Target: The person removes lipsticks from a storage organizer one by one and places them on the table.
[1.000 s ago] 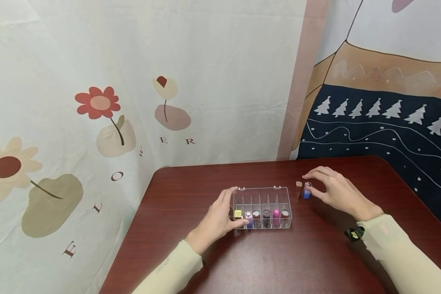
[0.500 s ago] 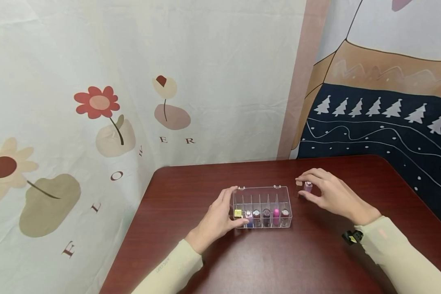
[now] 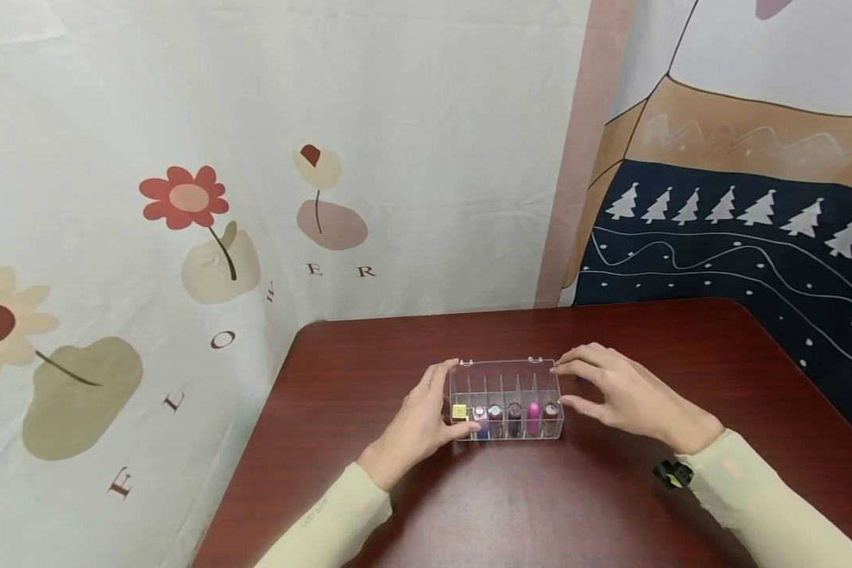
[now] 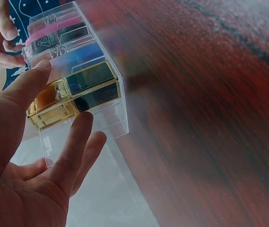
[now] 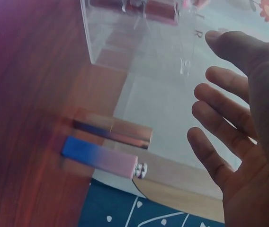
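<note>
A clear divided box (image 3: 509, 440) stands on the table, with a front row of lipstick tubes in its slots. Among them are a gold-topped lipstick (image 3: 459, 412) at the left and a bright pink tube (image 3: 533, 416) near the right. My left hand (image 3: 422, 414) grips the box's left end, thumb across the front and fingers on the far side. My right hand (image 3: 628, 386) is at the box's right end with nothing in it, fingers spread and fingertips right by the wall. In the right wrist view, a blue-to-pink lipstick (image 5: 99, 157) and a brownish-gold lipstick (image 5: 113, 128) stand side by side.
The reddish-brown wooden table (image 3: 525, 505) carries everything. Behind it hangs a pale flower-patterned cloth (image 3: 433, 197), with a dark tree-patterned cloth (image 3: 724, 244) at the right. In the head view, my right hand mostly hides the two loose lipsticks.
My right hand has moved left from around the two loose lipsticks to the box's right end, leaving them standing on the table. The left hand has kept its hold on the box.
</note>
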The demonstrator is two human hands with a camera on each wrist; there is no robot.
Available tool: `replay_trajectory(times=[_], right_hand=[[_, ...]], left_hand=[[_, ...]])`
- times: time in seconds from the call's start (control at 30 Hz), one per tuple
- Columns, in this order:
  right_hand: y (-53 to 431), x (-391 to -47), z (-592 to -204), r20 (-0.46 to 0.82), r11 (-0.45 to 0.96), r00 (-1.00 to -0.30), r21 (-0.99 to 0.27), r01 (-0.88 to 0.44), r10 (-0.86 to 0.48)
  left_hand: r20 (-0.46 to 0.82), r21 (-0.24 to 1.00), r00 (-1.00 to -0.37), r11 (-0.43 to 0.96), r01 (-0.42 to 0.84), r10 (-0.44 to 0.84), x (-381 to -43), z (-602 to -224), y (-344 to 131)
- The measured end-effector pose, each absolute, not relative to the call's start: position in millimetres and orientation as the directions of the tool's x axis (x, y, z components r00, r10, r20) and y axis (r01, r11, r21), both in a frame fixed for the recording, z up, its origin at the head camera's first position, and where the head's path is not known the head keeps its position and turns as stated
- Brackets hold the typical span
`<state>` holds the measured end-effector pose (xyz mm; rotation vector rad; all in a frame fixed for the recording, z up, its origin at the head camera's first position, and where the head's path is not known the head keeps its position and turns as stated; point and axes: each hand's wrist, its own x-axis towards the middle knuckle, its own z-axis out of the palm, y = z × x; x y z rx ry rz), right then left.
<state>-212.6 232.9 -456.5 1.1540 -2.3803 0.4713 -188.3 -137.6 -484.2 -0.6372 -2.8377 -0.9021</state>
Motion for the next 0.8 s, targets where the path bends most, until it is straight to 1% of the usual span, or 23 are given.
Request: replay_trajectory(times=[0.1,0.33,0.53,0.7,0.8], right_hand=[[228,-209,-459,0.525,0.578,-0.533,-0.093,-0.811,-0.663],[220,-203,-465,0.499,0.569,-0.535,-0.098,-0.817,-0.682],[215,-202,-466,0.496,0.539,-0.501,-0.077,-0.839,-0.709],[213,-202,-469,0.488,0.543,-0.489,-0.037,-0.839,-0.723],[212,-203,-471,0.495,0.532,-0.467,-0.01,-0.846,-0.733]], left_hand=[[0.213,0.53,-0.908,0.738,0.418,0.361,-188,-485,-138],[0.202,0.542,-0.914,0.737,0.404,0.353,-187,-484,-139],[0.218,0.536,-0.909,0.735,0.415,0.355,-187,-485,-139],[0.233,0.533,-0.904,0.73,0.428,0.359,-187,-486,-139],[0.233,0.536,-0.903,0.727,0.429,0.361,-188,-486,-139]])
